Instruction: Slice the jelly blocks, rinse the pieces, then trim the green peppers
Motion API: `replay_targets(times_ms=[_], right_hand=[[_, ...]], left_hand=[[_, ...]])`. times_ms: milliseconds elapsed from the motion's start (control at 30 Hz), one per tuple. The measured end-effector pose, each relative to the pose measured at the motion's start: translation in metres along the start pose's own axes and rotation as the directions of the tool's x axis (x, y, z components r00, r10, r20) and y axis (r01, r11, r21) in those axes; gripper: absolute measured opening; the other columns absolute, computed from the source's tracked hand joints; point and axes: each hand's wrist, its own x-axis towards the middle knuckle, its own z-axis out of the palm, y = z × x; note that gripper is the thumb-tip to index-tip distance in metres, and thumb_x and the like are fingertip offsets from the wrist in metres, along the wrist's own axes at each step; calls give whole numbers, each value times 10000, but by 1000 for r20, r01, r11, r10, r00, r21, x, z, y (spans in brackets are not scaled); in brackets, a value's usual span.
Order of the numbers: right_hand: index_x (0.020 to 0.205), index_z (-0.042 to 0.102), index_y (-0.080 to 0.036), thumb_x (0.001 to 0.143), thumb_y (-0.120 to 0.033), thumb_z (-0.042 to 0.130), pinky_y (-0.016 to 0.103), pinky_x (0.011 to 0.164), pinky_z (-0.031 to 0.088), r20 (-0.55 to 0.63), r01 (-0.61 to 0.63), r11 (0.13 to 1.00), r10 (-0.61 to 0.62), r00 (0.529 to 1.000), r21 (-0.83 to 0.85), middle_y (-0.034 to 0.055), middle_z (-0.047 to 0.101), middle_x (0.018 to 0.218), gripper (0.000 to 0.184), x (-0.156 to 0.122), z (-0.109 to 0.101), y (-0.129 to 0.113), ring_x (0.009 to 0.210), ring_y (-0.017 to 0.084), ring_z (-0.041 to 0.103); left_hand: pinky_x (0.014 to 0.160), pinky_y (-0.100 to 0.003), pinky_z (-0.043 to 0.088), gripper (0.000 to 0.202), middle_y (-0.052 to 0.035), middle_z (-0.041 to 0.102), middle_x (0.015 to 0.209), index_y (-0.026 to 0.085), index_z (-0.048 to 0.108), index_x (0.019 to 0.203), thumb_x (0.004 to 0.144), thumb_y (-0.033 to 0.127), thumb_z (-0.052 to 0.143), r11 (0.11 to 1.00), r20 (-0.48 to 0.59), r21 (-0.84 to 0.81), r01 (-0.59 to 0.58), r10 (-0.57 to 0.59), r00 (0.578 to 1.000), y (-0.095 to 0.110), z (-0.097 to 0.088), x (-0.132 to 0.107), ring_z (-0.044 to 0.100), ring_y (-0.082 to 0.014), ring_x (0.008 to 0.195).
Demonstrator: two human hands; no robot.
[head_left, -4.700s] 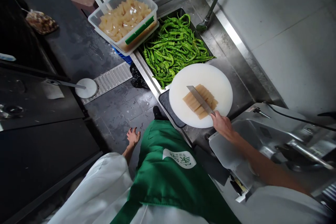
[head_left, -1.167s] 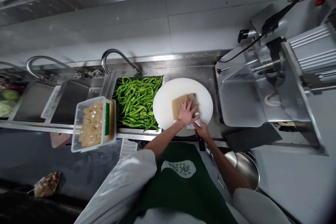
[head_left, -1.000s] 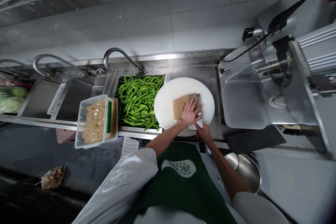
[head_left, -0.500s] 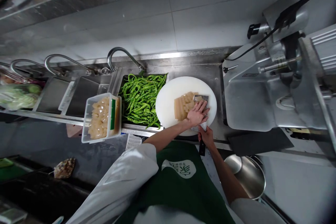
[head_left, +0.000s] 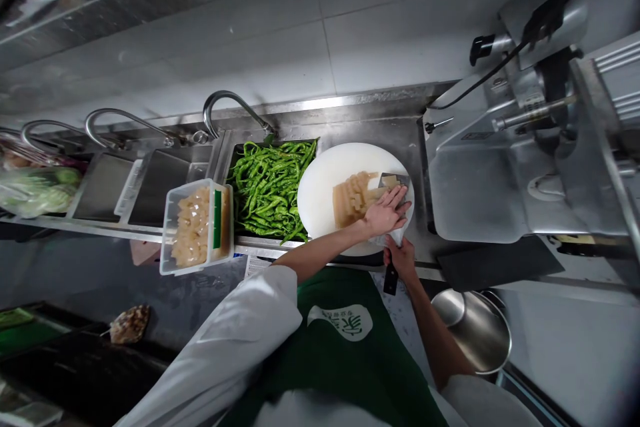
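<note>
A round white cutting board bears a block of translucent beige food, cut into slabs and pieces. Over its right side lies a wide-bladed kitchen knife, a cleaver, seen by its dark handle and part of its flat metal blade. My right hand is closed round the handle at the board's near edge. With fingers spread, my left hand lies flat over the blade and hides much of it. A few pale pieces show on or against the blade beyond my fingertips.
Left of the board, a tray holds green chili peppers. A clear plastic tub with similar beige pieces sits at the counter's front edge. Faucets and sinks stretch leftward. A metal slicing machine stands right, above a steel pot.
Both hands and the cleaver have shifted slightly right across the board. Cut pieces on the block's right side now lie more spread out toward the blade.
</note>
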Motion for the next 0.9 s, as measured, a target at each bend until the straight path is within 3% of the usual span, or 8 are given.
replay_targets(times_ms=[167, 300, 400, 500, 600, 700, 800, 900], right_hand=[[814, 427, -262, 713, -735, 812, 245, 306, 365, -8, 32, 999, -32, 999, 20, -102, 451, 469, 617, -8, 10, -12, 332, 101, 405], [805, 431, -257, 697, -734, 827, 235, 304, 367, -18, 91, 996, -91, 996, -3, -97, 456, 469, 629, -18, 31, -27, 330, 95, 411], [791, 433, -255, 715, -732, 815, 235, 302, 375, 19, 126, 990, -125, 992, -58, -92, 462, 466, 616, -28, 58, -38, 323, 98, 422], [812, 445, -255, 739, -703, 814, 233, 300, 371, 67, 118, 988, -112, 991, -97, -91, 473, 475, 585, -40, 100, -40, 323, 102, 431], [824, 450, -254, 757, -675, 821, 230, 303, 373, 135, 132, 984, -115, 984, -122, -90, 483, 482, 565, -50, 160, -31, 324, 99, 431], [815, 445, -254, 761, -673, 820, 225, 300, 364, 253, 124, 982, -85, 964, -143, -89, 481, 480, 565, -59, 241, -12, 322, 93, 417], [813, 458, -253, 743, -704, 806, 222, 290, 346, 383, 94, 976, -13, 923, -194, -92, 460, 463, 574, -72, 336, 16, 317, 91, 401], [828, 485, -251, 726, -711, 792, 219, 291, 343, 530, 77, 960, 81, 844, -268, -89, 472, 467, 562, -86, 433, 47, 320, 92, 405]], left_hand=[[1321, -517, 249, 542, -156, 274, 1733, 142, 589, 1494, 1022, 403, 534, 999, -33, -13, -40, 39, 999, 1, -16, 3, 213, -303, 1629], [1318, -509, 268, 543, -178, 310, 1717, 123, 592, 1493, 1023, 389, 539, 999, -60, -27, -45, 43, 997, -8, -40, -7, 224, -325, 1623], [1322, -494, 264, 550, -183, 302, 1720, 107, 587, 1496, 1031, 393, 523, 999, -89, -30, -23, 20, 996, -25, -65, -29, 197, -331, 1629], [1325, -504, 253, 551, -155, 305, 1725, 128, 588, 1500, 1040, 415, 491, 1000, -133, -6, 24, -24, 991, -52, -91, -69, 186, -322, 1634], [1331, -494, 243, 548, -135, 310, 1726, 151, 594, 1501, 1045, 430, 471, 993, -183, 30, 114, -107, 977, -93, -112, -126, 186, -310, 1636], [1332, -512, 231, 536, -130, 296, 1733, 170, 590, 1499, 1044, 429, 475, 974, -237, 28, 226, -213, 948, -150, -128, -201, 181, -310, 1637], [1319, -518, 260, 536, -156, 269, 1738, 153, 575, 1496, 1039, 422, 499, 939, -276, -32, 342, -337, 900, -213, -139, -297, 179, -325, 1635], [1315, -505, 276, 545, -215, 260, 1727, 95, 577, 1476, 1039, 413, 503, 868, -314, -112, 484, -493, 811, -272, -145, -403, 183, -351, 1631]])
